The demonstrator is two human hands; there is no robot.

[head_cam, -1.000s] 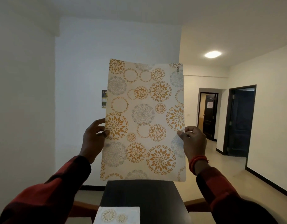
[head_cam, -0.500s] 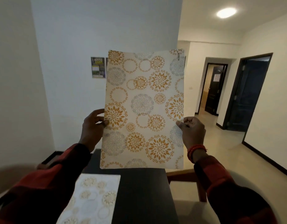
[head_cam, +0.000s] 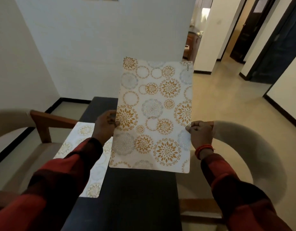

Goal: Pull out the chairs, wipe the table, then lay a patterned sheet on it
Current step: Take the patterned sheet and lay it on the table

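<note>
**Patterned sheet held in the air over the dark table**

Head view: Since the earlier frames the view has tipped downward: the ceiling light has gone out of frame, far more of the table and both chairs now shows, and the held sheet sits lower, at the centre of the frame, its pattern still facing the camera.

The patterned sheet [head_cam: 153, 114] is held up off the table [head_cam: 135, 197], with its long axis running from the bottom of the frame toward the top, leaning slightly to the right. Its lower short edge hangs just above the dark tabletop in the picture; its upper short edge reaches the white wall and the doorway opening. Small printed lettering sits at its upper right corner.

The left hand [head_cam: 104, 127] grips the sheet's left long edge about halfway up, fingers curled behind it and the thumb on the front. The right hand [head_cam: 201, 133] pinches the right long edge at about the same height, fingers folded tight; a red bracelet [head_cam: 204, 149] circles that wrist. Both sleeves are dark red.

A second sheet [head_cam: 87, 147] with the same pattern lies flat on the table at left of centre, partly hidden by the left arm. A chair [head_cam: 27, 147] stands at the left of the table and another chair [head_cam: 243, 164] at the right.
</note>
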